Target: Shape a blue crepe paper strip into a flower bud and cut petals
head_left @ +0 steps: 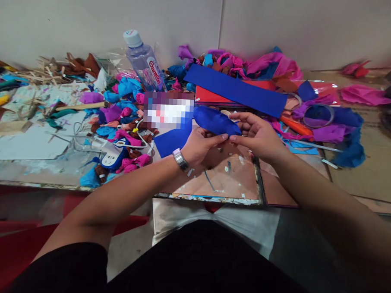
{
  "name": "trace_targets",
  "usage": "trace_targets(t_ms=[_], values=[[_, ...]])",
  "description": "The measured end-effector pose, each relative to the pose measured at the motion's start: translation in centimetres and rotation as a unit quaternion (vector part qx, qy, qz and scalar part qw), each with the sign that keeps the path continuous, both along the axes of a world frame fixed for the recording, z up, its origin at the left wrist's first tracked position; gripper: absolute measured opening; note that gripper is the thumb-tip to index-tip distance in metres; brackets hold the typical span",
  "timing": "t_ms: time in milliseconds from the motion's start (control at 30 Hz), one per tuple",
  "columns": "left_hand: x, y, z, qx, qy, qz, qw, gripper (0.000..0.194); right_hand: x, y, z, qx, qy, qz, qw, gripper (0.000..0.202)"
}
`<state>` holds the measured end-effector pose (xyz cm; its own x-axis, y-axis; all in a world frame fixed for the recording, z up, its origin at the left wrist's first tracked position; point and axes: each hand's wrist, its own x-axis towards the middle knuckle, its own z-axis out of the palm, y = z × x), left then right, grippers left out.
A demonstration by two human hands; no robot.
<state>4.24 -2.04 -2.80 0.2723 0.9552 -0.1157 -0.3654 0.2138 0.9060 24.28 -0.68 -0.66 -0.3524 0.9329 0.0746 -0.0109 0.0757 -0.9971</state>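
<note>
A curved piece of deep blue crepe paper (212, 120) is held up between my two hands above the table. My left hand (200, 142) grips its lower left part, thumb along the near edge. At the right end, my right hand (256, 134) pinches it between thumb and fingers, the thumbs almost meeting. Under and left of my left hand lies a flat blue sheet (174, 139). Behind the hands a long blue strip (237, 90) rests across a red box (213, 96). Part of the held piece is covered by my fingers.
Left are crumpled coloured paper scraps (126, 89), a capped bottle (145, 62), a blue-and-white power strip (112, 158) with cables and a white board (24, 134). To the right lie a tape roll (318, 116), an orange-handled tool (296, 128) and more crepe paper (351, 136). A wall stands behind.
</note>
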Motion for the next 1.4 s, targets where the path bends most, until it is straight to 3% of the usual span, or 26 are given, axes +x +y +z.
trace_targets(t_ms=[133,433,700,933,1033,1233,1400], values=[[-0.1,0.0,0.2,-0.006,-0.016,0.006,1.0,0.033,0.1,0.2,0.1,-0.021,0.023,-0.011,0.999,0.056],[-0.4,0.7,1.3,-0.008,-0.064,0.064,0.996,0.025,0.3,0.3,0.1,-0.081,0.04,0.011,0.996,0.057],[-0.8,0.9,1.1,-0.002,-0.055,0.054,0.997,0.016,0.0,-0.6,1.5,-0.058,-0.002,-0.01,0.998,0.03],[-1.7,1.9,1.1,-0.078,-0.087,0.113,0.987,0.016,0.5,0.3,0.5,-0.094,0.029,-0.022,0.995,0.035],[-2.2,2.4,1.5,-0.034,-0.098,0.145,0.984,0.013,0.6,0.8,0.4,-0.086,0.057,-0.05,0.993,0.029],[-3.5,3.0,3.0,0.085,-0.048,0.206,0.974,0.034,1.6,2.1,0.2,-0.073,0.114,-0.118,0.984,0.027],[-6.8,5.3,3.9,0.175,0.057,0.247,0.951,0.032,2.6,2.8,-0.1,-0.102,0.12,-0.137,0.978,0.026]])
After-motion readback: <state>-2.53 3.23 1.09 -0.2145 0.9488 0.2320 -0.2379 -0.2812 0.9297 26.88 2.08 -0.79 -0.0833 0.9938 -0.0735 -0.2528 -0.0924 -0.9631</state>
